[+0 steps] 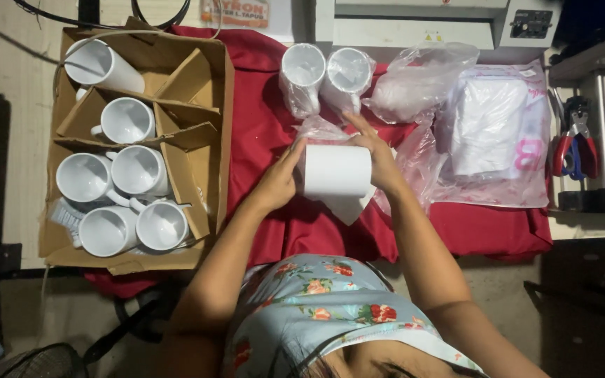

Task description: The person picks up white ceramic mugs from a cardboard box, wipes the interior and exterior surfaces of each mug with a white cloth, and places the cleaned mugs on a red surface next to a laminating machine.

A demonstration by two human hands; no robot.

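Note:
Both my hands hold a white mug (337, 170) wrapped in a white paper sheet, lying on its side above the red cloth (260, 126). My left hand (279, 180) presses the mug's left end. On the right end and top rests my right hand (379, 159), with one finger stretched toward the back. A corner of the paper hangs below the mug. Just behind it stand two white mugs in clear plastic bags (325, 75).
A cardboard box (213, 105) with dividers on the left holds several white mugs (126, 120). Crumpled clear plastic bags (421, 84) and a bagged stack of white sheets (491, 126) lie to the right. Red-handled pliers (574, 143) hang at far right. A white machine (414, 24) sits at the back.

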